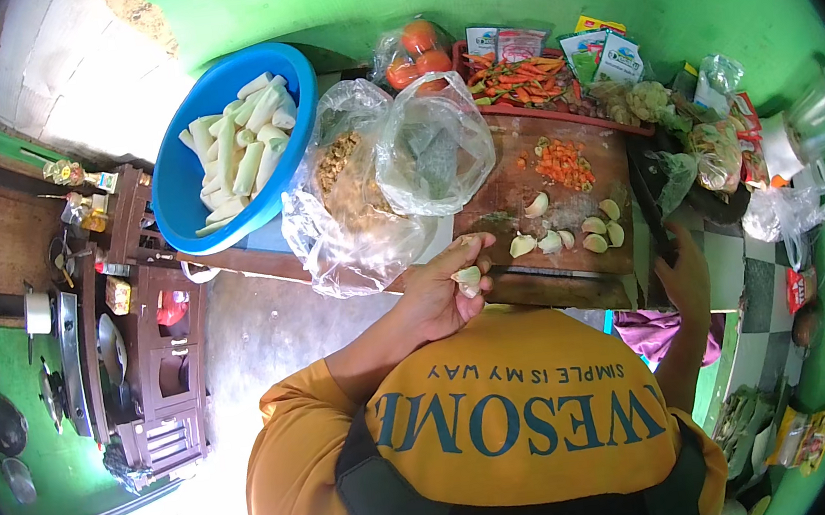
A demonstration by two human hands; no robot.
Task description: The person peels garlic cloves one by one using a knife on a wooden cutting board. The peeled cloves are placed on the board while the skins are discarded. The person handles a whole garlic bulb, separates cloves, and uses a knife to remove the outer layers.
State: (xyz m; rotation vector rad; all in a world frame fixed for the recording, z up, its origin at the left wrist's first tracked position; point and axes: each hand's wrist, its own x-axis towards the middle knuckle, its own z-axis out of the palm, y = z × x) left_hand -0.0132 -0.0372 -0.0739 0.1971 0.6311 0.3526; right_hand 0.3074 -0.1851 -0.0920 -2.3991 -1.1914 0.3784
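Note:
My left hand (453,283) holds a garlic clove (468,280) between thumb and fingers, just off the near left corner of the wooden cutting board (479,175). My right hand (682,271) is closed around the handle of a knife (649,199), whose dark blade points away beside the board's right edge. On the board lie several garlic cloves (593,226), some at the near middle and others at the right. Behind them is a small heap of chopped orange-red chilli (563,165).
Plastic bags (435,153) stand left of the board, beside a blue basin (306,103) of pale cut stalks. Behind the board, a red tray (556,116) holds chillies and seasoning packets; tomatoes (419,36) sit in a bag. More bagged produce (719,157) lies at the right.

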